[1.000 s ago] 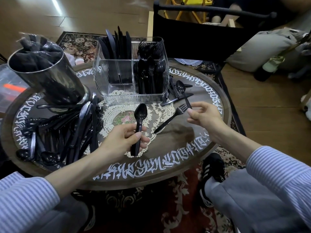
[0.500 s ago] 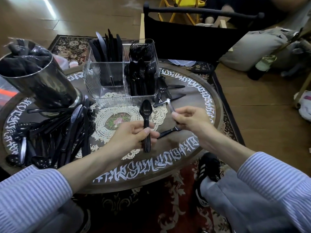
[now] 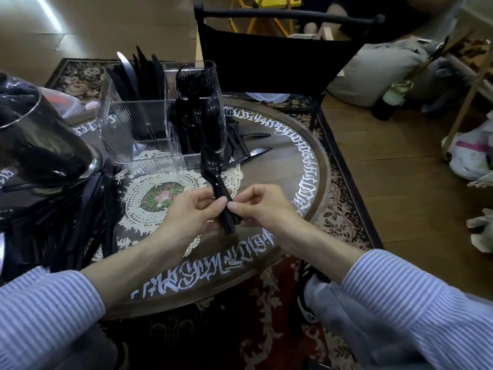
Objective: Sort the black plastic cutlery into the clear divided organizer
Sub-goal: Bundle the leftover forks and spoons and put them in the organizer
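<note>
While my left hand [image 3: 192, 209] and right hand [image 3: 260, 206] meet over the counter [image 3: 288, 166], I see both grips closed on the handle of a black spoon [image 3: 210, 164], bowl up. Just behind it stands the clear organizer [image 3: 160, 116], knives rear left, spoons right. Loose cutlery [image 3: 66, 209] lies heaped at left.
</note>
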